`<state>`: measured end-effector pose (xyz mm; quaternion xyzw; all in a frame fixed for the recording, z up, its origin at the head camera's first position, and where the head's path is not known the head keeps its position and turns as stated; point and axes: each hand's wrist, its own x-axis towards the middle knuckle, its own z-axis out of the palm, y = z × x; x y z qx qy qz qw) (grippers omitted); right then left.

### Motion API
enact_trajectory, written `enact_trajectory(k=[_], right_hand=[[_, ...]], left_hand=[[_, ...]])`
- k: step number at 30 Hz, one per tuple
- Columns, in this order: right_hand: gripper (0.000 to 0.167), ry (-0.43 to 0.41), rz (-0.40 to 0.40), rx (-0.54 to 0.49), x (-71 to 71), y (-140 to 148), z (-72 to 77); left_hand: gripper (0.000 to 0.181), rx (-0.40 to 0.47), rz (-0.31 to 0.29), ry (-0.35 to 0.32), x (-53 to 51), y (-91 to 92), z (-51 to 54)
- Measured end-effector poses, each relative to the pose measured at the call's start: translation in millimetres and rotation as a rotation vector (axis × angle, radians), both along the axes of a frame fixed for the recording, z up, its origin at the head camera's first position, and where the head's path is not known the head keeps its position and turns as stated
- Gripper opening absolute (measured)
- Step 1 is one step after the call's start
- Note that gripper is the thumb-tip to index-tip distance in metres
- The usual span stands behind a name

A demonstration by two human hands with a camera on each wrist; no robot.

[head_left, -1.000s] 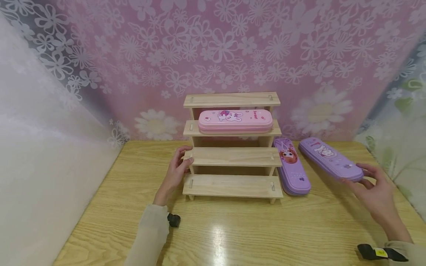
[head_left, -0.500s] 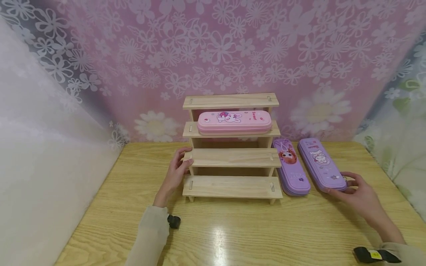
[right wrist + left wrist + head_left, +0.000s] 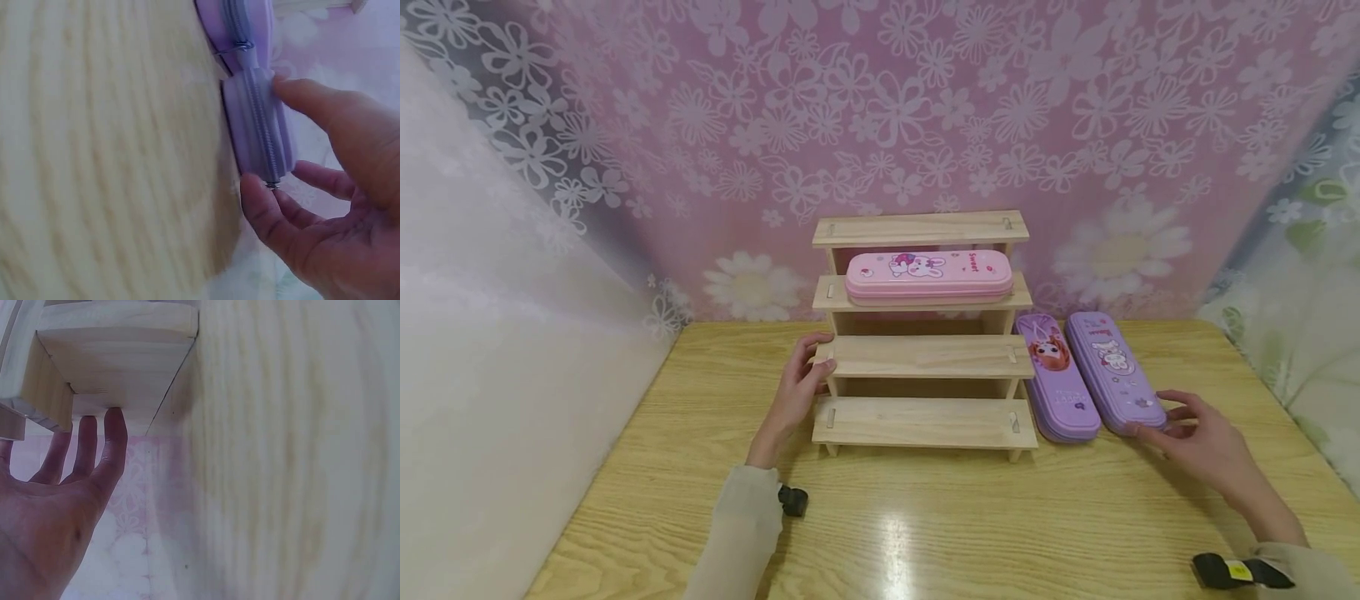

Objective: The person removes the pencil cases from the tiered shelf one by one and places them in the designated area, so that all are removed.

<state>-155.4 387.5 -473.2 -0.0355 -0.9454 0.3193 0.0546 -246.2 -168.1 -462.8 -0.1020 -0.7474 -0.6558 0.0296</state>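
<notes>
On wood-grain tabletop: gripping four-tier wooden rack with left hand, pinching lilac pencil case with right hand; might jam girl-print case against rack if pushed leftward.

Wood and plastic-like surfaces, matt and glossy.
The rack is of bare wood, smooth and matt; the table has a wood-grain surface, glossy at the near side. The pink case looks like shiny plastic; the right purple case is smooth, with a ridged zip. The left sleeve is of matt cloth.
</notes>
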Motion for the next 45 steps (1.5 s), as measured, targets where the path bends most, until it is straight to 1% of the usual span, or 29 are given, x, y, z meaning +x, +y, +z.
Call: enact_trajectory(k=[3,6,9,11,15,21,29,32,37,41,45], right_hand=[[0.069,0.058,-0.013,0.002,-0.8,2,3.6],[0.062,0.138,-0.033,-0.001,-1.2,1,9.8],[0.056,0.225,-0.037,-0.042,-1.3,-4,17.1],[0.052,0.281,-0.02,-0.081,-2.8,-10,21.7],[0.047,0.378,0.044,-0.125,-9.6,-27,31.5],[0.048,0.494,0.118,-0.174,-22.7,-56,48.0],[0.056,0.6,0.23,-0.176,-41.6,-89,62.1],[0.058,0.622,0.253,-0.177,-48.3,-101,68.6],[0.057,0.66,0.283,-0.156,-58.3,-119,82.3],[0.058,0.699,0.316,-0.174,-66.6,-132,93.0],[0.062,0.723,0.345,-0.193,-76.5,-143,98.9]], left_hand=[[0.04,0.002,0.003,0.0,-0.8,0.3,-0.7],[0.04,0.003,0.007,0.0,-1.1,0.2,-1.3],[0.039,-0.005,0.009,0.002,-1.3,0.1,-1.8],[0.039,-0.008,0.009,0.002,-1.4,0.1,-2.2],[0.04,-0.007,0.004,0.0,-1.2,0.3,-2.2],[0.04,-0.002,0.004,0.001,0.8,0.1,0.0],[0.04,-0.007,-0.001,0.0,1.0,0.8,1.9],[0.042,-0.012,-0.005,0.0,1.2,0.6,2.1],[0.044,-0.02,-0.002,-0.003,1.2,0.8,2.5],[0.042,-0.013,0.0,-0.003,1.7,1.6,4.3],[0.041,-0.003,-0.002,-0.013,2.9,1.9,5.5]])
